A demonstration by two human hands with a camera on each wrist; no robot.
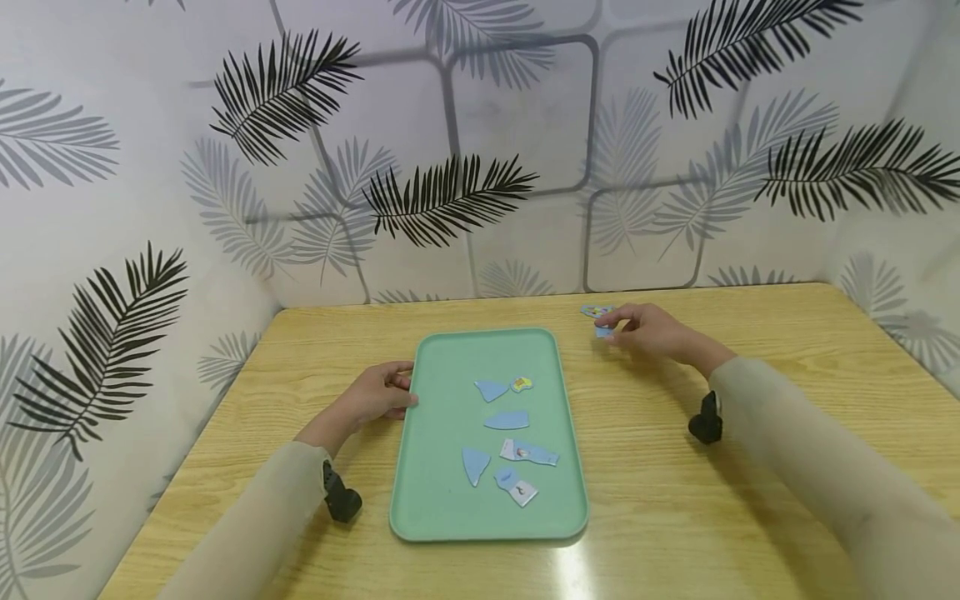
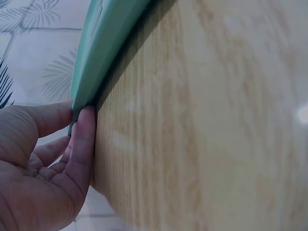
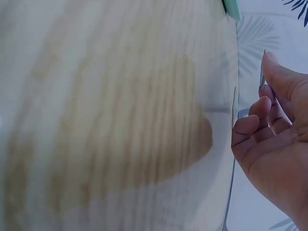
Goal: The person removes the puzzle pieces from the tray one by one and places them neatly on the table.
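A green tray (image 1: 442,367) lies on the table with several flat, light-blue printed pieces in it, seemingly puzzle pieces. My left hand (image 1: 378,393) pinches the tray's left rim; in the left wrist view the thumb and fingers of that hand (image 2: 48,163) are on either side of the edge. Beyond the tray's far right corner, my right hand (image 1: 647,331) holds a small blue puzzle piece (image 1: 602,331) between thumb and fingertip. Edge-on, this thin piece (image 3: 262,72) shows in the right wrist view. Another patterned piece (image 1: 595,310) lies on the table just behind it.
Inside the tray are a pointed blue piece (image 1: 507,420), a yellow-marked piece (image 1: 521,384) and several others. The wooden table (image 1: 675,500) meets a leaf-patterned wall (image 1: 517,242) at the back. Black wrist cameras (image 1: 342,497) are worn on both arms.
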